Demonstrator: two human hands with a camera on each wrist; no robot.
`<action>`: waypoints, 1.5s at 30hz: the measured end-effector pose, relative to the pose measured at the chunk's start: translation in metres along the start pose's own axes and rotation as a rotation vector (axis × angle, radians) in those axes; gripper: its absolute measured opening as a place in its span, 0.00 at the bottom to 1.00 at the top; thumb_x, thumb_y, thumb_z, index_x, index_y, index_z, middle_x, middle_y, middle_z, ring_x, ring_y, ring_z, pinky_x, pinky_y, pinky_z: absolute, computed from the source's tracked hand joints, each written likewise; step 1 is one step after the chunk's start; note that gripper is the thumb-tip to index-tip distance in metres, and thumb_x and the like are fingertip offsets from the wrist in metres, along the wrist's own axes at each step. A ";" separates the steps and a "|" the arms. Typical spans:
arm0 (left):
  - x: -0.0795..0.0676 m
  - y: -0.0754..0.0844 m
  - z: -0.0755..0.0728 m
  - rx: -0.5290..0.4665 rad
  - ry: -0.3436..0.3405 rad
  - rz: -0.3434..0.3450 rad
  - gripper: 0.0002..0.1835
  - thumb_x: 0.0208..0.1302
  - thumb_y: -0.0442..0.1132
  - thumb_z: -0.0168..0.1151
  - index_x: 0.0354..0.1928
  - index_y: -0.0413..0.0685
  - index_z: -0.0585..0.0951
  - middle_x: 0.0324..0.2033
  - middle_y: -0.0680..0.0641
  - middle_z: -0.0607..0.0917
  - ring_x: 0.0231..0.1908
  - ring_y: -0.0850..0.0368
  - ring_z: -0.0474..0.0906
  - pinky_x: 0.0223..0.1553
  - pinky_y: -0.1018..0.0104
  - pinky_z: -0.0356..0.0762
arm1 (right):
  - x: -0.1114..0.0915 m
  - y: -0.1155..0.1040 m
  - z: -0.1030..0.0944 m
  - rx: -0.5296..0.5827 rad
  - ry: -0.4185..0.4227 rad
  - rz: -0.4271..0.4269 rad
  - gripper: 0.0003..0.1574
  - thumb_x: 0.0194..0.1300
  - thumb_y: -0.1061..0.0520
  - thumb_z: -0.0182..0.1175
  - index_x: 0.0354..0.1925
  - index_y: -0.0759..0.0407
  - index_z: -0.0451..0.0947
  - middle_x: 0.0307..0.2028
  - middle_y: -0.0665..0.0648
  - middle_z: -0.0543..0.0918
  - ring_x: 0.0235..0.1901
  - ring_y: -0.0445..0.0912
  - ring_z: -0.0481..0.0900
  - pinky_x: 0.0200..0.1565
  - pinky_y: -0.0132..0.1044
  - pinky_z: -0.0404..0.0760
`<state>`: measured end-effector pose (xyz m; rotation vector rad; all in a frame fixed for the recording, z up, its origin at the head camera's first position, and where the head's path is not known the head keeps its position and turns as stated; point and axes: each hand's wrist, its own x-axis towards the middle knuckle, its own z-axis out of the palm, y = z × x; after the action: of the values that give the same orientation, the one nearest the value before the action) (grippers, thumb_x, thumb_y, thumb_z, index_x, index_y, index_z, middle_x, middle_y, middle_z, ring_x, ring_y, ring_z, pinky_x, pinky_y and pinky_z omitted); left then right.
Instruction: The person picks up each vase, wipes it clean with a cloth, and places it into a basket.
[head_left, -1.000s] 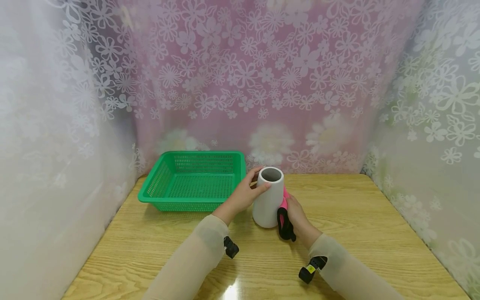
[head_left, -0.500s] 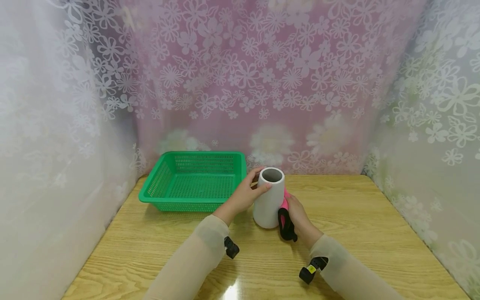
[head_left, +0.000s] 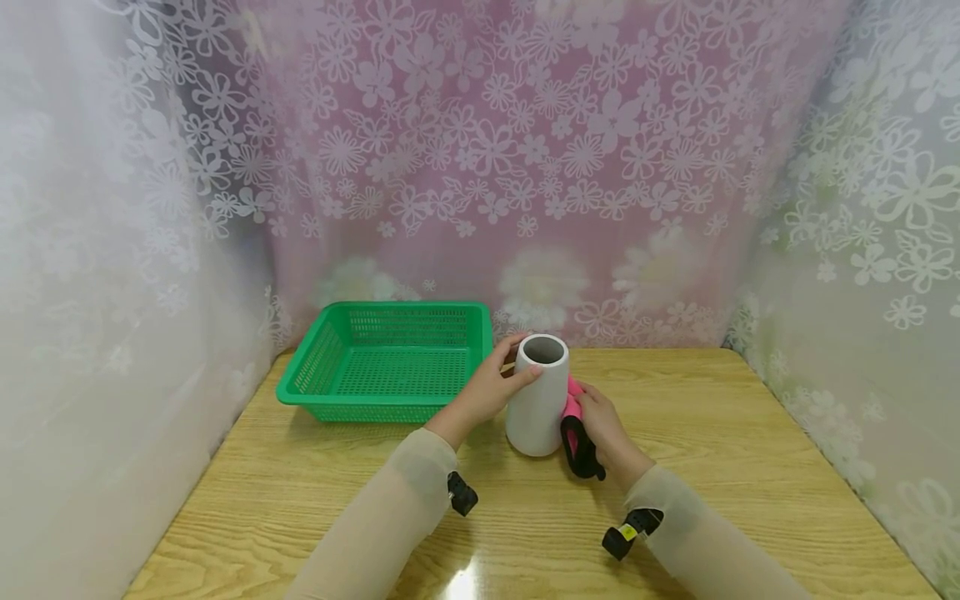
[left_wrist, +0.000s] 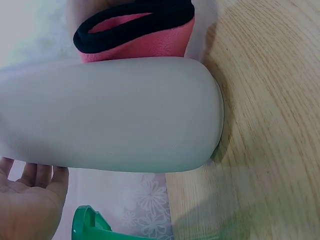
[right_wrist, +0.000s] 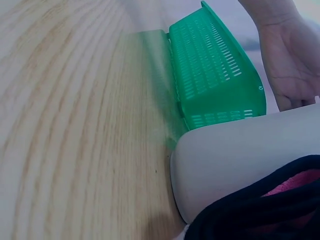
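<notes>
A white vase [head_left: 537, 410] stands upright on the wooden table, its round mouth facing up and its body wider toward the base. My left hand [head_left: 491, 382] holds it near the rim, thumb in front and fingers around the back left. On the vase's right side, my right hand [head_left: 600, 417] grips a pink cloth piece with a black-edged opening [head_left: 581, 447]. In the left wrist view the pink cloth [left_wrist: 150, 40] lies right along the vase's wall [left_wrist: 115, 115]. Its black edging [right_wrist: 250, 210] hangs loosely open toward the right wrist camera.
A green perforated plastic basket [head_left: 390, 410] stands at the back left, close to my left hand. Flowered curtains [head_left: 495, 167] enclose the wooden table [head_left: 720, 467] at the back and both sides. Each wrist wears a black strapped camera [head_left: 618, 542].
My right hand has shifted slightly to the right with the pink cloth, whose black edge now leans further from the vase. My left hand and the vase stay in place.
</notes>
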<state>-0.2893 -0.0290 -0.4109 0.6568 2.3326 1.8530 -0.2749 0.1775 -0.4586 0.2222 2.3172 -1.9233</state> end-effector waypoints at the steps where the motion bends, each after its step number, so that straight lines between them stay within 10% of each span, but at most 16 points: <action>1: 0.000 0.000 0.000 0.001 0.000 0.000 0.35 0.70 0.54 0.63 0.75 0.67 0.62 0.67 0.51 0.71 0.69 0.48 0.66 0.65 0.46 0.69 | 0.000 0.000 -0.001 -0.003 -0.001 -0.001 0.33 0.78 0.55 0.36 0.75 0.66 0.57 0.71 0.70 0.60 0.69 0.59 0.58 0.72 0.55 0.55; 21: 0.006 -0.001 -0.006 -0.023 -0.026 0.014 0.32 0.72 0.48 0.62 0.75 0.59 0.64 0.68 0.49 0.70 0.68 0.49 0.66 0.65 0.47 0.69 | -0.013 -0.029 -0.020 0.078 -0.024 -0.006 0.35 0.80 0.53 0.35 0.80 0.56 0.48 0.75 0.66 0.54 0.70 0.57 0.55 0.73 0.52 0.54; 37: 0.004 0.003 -0.012 -0.052 -0.097 0.031 0.33 0.75 0.46 0.57 0.78 0.57 0.59 0.71 0.48 0.68 0.69 0.48 0.64 0.66 0.44 0.65 | -0.026 -0.045 -0.031 0.183 -0.068 -0.032 0.34 0.81 0.48 0.34 0.81 0.49 0.46 0.67 0.62 0.59 0.44 0.44 0.71 0.42 0.31 0.77; 45: -0.005 0.020 0.000 0.106 0.125 -0.011 0.37 0.68 0.54 0.65 0.74 0.59 0.64 0.64 0.48 0.73 0.65 0.49 0.69 0.65 0.49 0.67 | -0.030 -0.050 -0.035 0.227 -0.057 -0.019 0.34 0.81 0.48 0.34 0.81 0.47 0.45 0.71 0.62 0.56 0.48 0.45 0.69 0.43 0.30 0.76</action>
<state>-0.2791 -0.0275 -0.3933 0.5530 2.5214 1.8266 -0.2548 0.2021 -0.3979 0.1643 2.0717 -2.1718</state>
